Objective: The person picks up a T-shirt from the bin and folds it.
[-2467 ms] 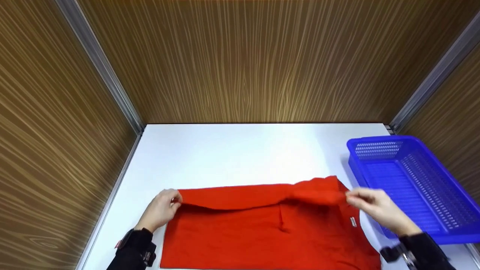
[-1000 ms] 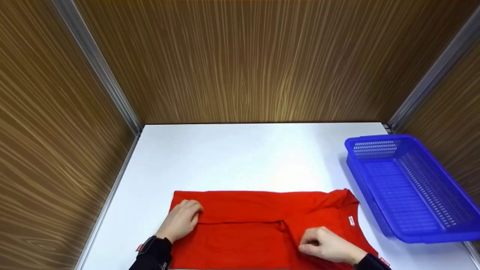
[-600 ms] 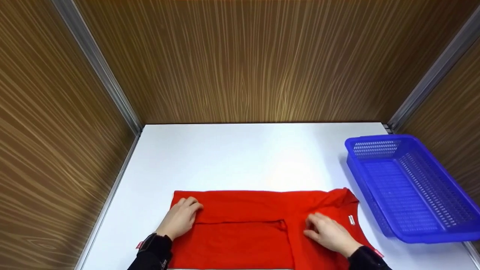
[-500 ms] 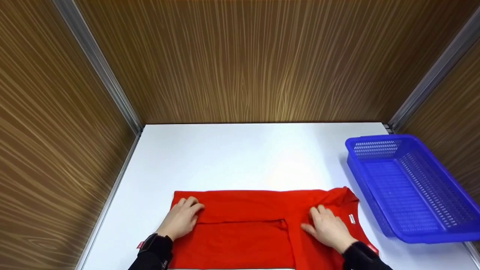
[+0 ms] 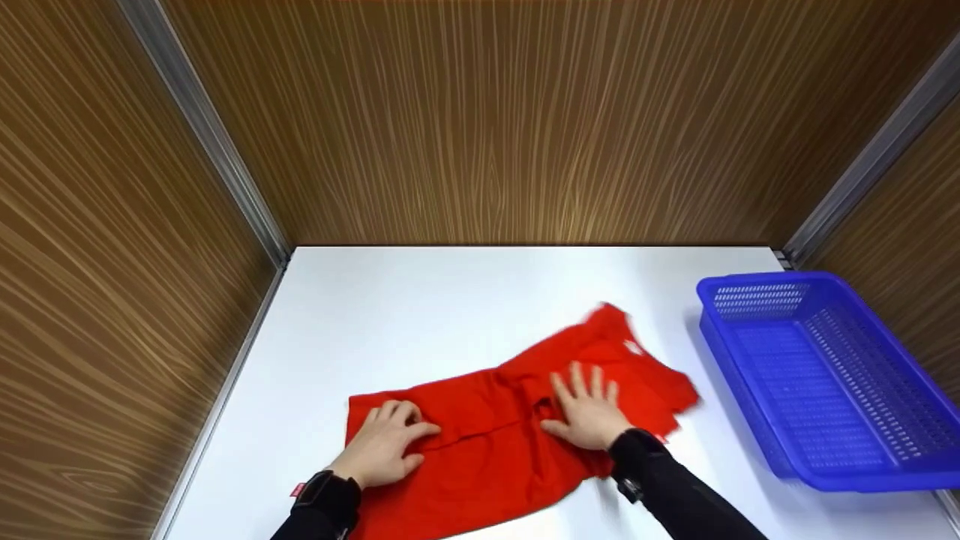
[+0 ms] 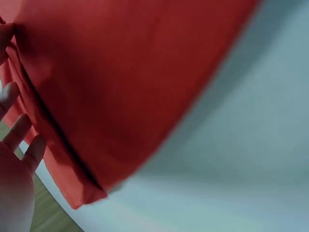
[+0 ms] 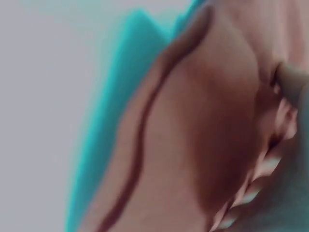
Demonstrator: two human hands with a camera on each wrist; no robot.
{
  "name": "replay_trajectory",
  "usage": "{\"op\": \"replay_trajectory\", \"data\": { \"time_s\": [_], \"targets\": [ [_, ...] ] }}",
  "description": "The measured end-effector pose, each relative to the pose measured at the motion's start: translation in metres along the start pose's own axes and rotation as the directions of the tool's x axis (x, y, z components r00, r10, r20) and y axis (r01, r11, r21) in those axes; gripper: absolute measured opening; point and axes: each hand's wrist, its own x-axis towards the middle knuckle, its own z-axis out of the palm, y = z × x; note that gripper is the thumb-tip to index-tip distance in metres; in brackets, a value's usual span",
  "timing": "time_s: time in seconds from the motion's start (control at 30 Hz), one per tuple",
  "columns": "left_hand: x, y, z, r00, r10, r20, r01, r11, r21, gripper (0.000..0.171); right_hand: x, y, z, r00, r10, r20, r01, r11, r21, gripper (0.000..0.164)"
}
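A red shirt (image 5: 480,457) lies partly folded on the white table, bent so that its label end angles away toward the back right. A small white label (image 5: 634,347) shows near that end. On the left part of the shirt rests my left hand (image 5: 382,442), fingers apart and slightly bent. In the left wrist view its fingertips (image 6: 21,126) lie at a folded edge of the cloth. My right hand (image 5: 589,411), fingers spread, presses flat on the shirt by the creases at its middle. The right wrist view is blurred and off-colour, showing wrinkled cloth (image 7: 193,96).
A blue perforated plastic basket (image 5: 795,375) stands at the right of the white table (image 5: 420,315), beside the shirt. Wood-grain panels (image 5: 480,120) close in the back and both sides, with metal posts (image 5: 214,142) at the corners.
My right hand has moved left and away from me, fingers now spread. The shirt's label end has swung away toward the back and bunched at the middle. My left hand has shifted slightly right.
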Motion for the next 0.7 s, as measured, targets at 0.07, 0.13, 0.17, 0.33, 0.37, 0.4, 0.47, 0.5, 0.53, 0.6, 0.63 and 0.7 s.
{"op": "replay_trajectory", "data": {
  "time_s": [0.07,0.13,0.17,0.33,0.37,0.4,0.47,0.5,0.53,0.6,0.63,0.7],
  "targets": [
    [0.004,0.007,0.001,1.000,0.026,0.009,-0.026,1.000,0.007,0.044,0.006,-0.007,0.002,0.993,-0.112,0.028,0.112,0.994,-0.002,0.087],
    [0.008,0.013,0.003,0.998,0.057,0.019,-0.058,0.998,0.026,0.045,0.012,-0.015,0.003,0.972,-0.226,0.066,0.226,0.974,0.004,0.086],
    [0.009,0.016,0.004,0.997,0.072,0.026,-0.073,0.997,0.034,0.046,0.014,-0.020,0.003,0.956,-0.279,0.090,0.279,0.960,0.012,0.086],
    [0.017,0.029,0.009,0.990,0.123,0.064,-0.129,0.987,0.093,0.043,0.018,-0.039,0.004,0.866,-0.452,0.214,0.460,0.888,0.018,0.093],
    [0.018,0.031,0.010,0.989,0.126,0.074,-0.133,0.986,0.102,0.042,0.018,-0.041,0.003,0.855,-0.464,0.232,0.476,0.879,0.003,0.095],
    [0.019,0.033,0.010,0.988,0.131,0.083,-0.140,0.984,0.112,0.042,0.017,-0.041,0.003,0.849,-0.467,0.247,0.486,0.874,-0.018,0.096],
    [0.020,0.037,0.011,0.985,0.143,0.095,-0.155,0.980,0.128,0.043,0.016,-0.041,-0.001,0.849,-0.459,0.263,0.492,0.868,-0.072,0.094],
    [0.021,0.038,0.011,0.984,0.154,0.094,-0.166,0.977,0.135,0.043,0.016,-0.040,-0.003,0.854,-0.448,0.264,0.486,0.868,-0.100,0.091],
    [0.021,0.040,0.011,0.982,0.166,0.090,-0.178,0.974,0.140,0.044,0.016,-0.039,-0.005,0.862,-0.434,0.262,0.476,0.871,-0.124,0.088],
    [0.022,0.044,0.010,0.979,0.190,0.079,-0.200,0.970,0.140,0.046,0.017,-0.036,-0.010,0.879,-0.409,0.245,0.453,0.877,-0.163,0.082],
    [0.023,0.045,0.011,0.978,0.198,0.071,-0.206,0.969,0.135,0.046,0.018,-0.035,-0.012,0.891,-0.394,0.226,0.436,0.881,-0.181,0.080],
    [0.025,0.049,0.011,0.979,0.194,0.059,-0.200,0.975,0.100,0.046,0.021,-0.031,-0.014,0.916,-0.369,0.159,0.398,0.890,-0.225,0.077]
  ]
}}
